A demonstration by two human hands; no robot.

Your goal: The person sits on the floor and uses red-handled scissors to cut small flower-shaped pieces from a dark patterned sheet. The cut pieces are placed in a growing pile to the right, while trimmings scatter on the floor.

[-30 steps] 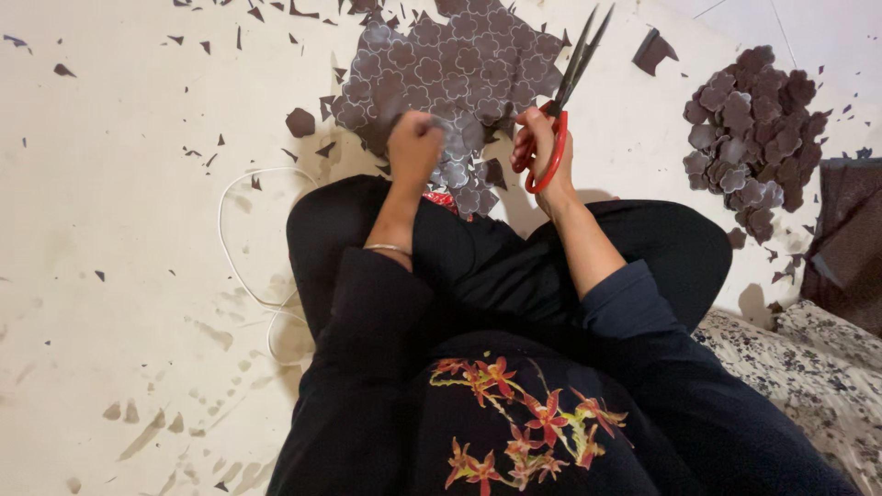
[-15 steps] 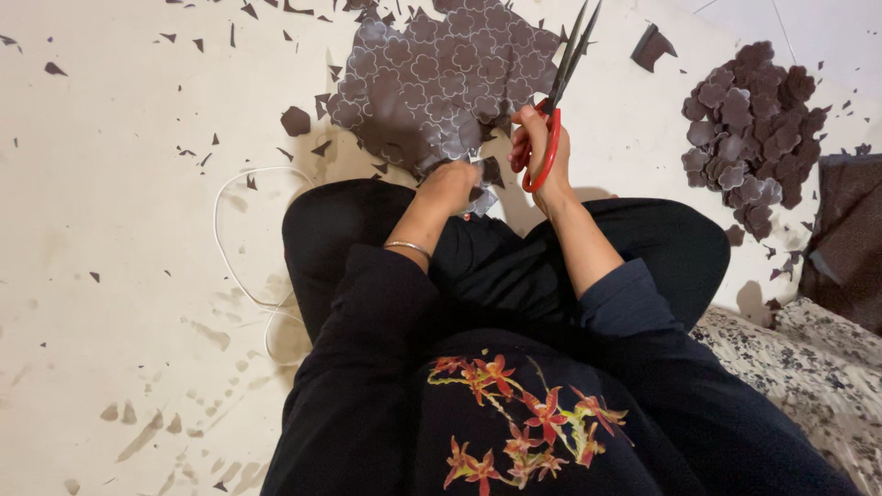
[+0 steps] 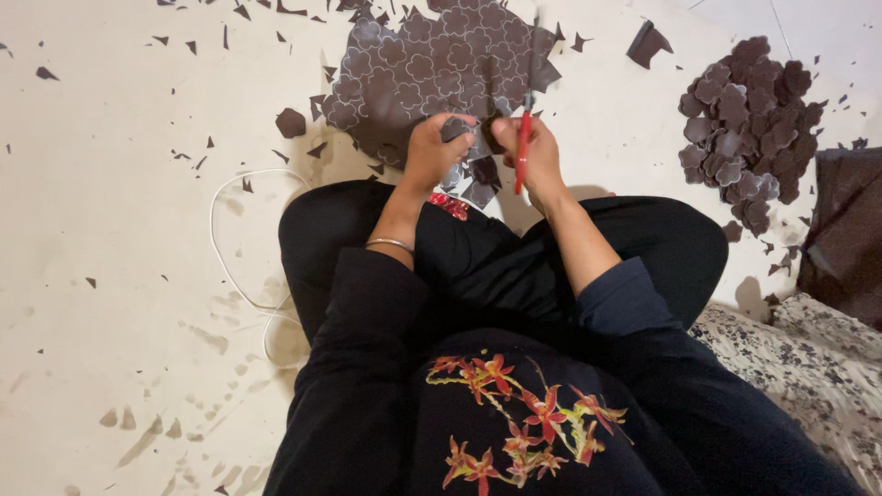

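Head view, one item after another. Your left hand (image 3: pixel 430 147): grip pinched on the near edge of the dark brown sheet stamped with flower outlines (image 3: pixel 432 69), which lies flat on the pale floor (image 3: pixel 119 230) just ahead of your knees. Your right hand (image 3: pixel 537 152): grip closed through the handles of the red-handled scissors (image 3: pixel 524 138), blades pointing away from you over the sheet's right part; whether the blades stand parted you cannot tell, as they run dark against the sheet. The two hands sit close together at the sheet's near edge. A thin metal bangle (image 3: pixel 390 244) circles your left wrist. To the right, well apart from the sheet, a heap of dark brown flower-shaped cut-outs (image 3: pixel 744 138) rests on the floor. Small dark brown offcuts (image 3: pixel 291 122) lie scattered around the sheet. A thin white cable (image 3: pixel 225 266) loops on the floor beside your left knee. At the right edge lies a dark brown folded cloth (image 3: pixel 845 230), touching a grey speckled mat (image 3: pixel 808 367).
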